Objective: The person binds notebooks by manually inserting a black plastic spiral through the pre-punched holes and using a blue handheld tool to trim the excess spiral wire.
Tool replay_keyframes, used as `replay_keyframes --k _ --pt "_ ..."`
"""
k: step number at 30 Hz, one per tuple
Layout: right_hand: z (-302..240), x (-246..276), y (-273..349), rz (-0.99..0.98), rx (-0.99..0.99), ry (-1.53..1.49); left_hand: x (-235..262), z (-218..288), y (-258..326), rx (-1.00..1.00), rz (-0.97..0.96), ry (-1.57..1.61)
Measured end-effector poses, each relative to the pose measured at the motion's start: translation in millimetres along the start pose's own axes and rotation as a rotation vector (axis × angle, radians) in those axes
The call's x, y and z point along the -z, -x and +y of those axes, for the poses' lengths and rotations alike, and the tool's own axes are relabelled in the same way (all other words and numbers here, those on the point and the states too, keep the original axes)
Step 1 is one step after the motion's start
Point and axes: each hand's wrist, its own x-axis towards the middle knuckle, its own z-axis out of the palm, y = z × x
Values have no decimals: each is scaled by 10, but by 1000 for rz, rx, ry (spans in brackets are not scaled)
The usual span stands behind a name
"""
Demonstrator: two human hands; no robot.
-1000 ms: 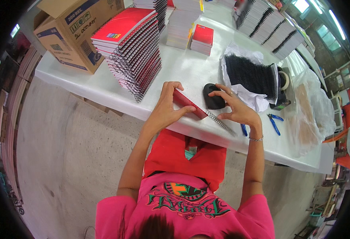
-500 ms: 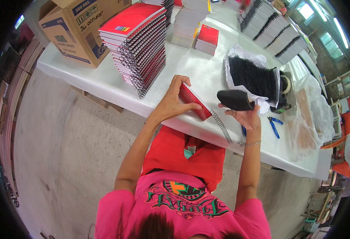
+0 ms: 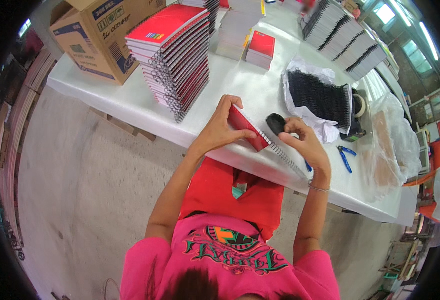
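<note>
White table (image 3: 235,82), red notebook (image 3: 245,129) in left hand (image 3: 219,131), coil (image 3: 286,157)

Wire coil (image 3: 286,159) blurry toward its free end

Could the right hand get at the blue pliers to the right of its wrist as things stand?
Probably, but its fingers aren't free: the right hand holds a rounded black tool, which it would likely need to put down. The blue pliers lie nearby with nothing seen covering them.

Tilted red notebook (image 3: 241,121), grey coil (image 3: 283,154) jutting out, apparently rounded black tool (image 3: 275,123) just beside
</note>
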Motion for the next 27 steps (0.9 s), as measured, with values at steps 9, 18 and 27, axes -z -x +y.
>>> replay_keyframes --k 9,18,27 --pt "-52 90 97 -212 192 -113 17 -132 21 -124 14 -5" --pt "-165 79 46 -199 103 8 69 -89 30 72 -160 263" --pt "-172 51 87 -197 108 16 99 -172 55 92 -304 332"
